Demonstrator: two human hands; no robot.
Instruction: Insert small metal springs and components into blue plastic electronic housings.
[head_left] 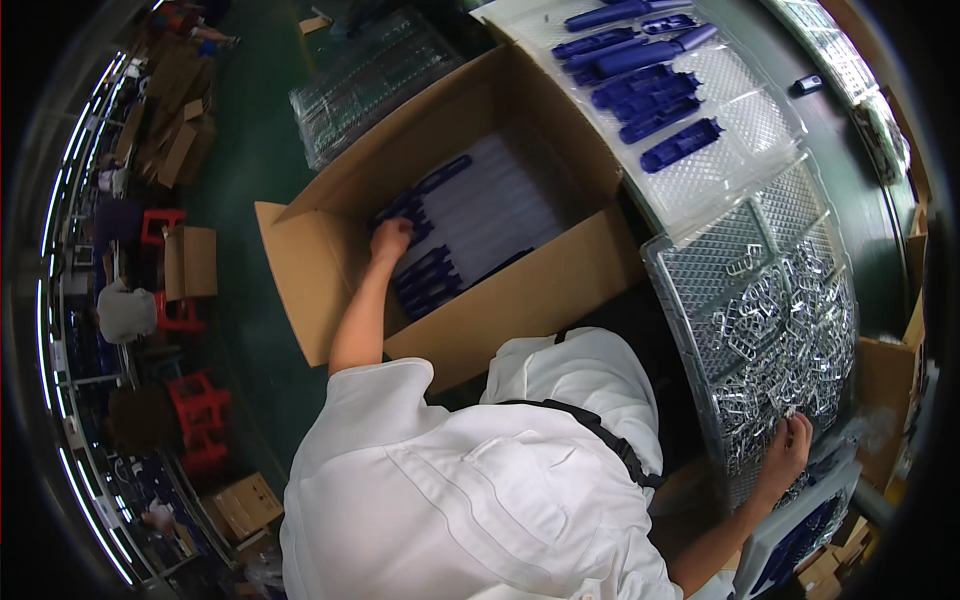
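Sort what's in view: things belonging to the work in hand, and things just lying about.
In the work, judging by the hands:
- blue parts in the open carton, at the left hand
- metal pieces on the textured tray, at the right hand
- probably the blue casings beyond

Apparently just lying about:
- red stools
- closed box, lower left

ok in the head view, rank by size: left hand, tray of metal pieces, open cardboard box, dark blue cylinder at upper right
1. Open cardboard box
2. Tray of metal pieces
3. Left hand
4. Dark blue cylinder
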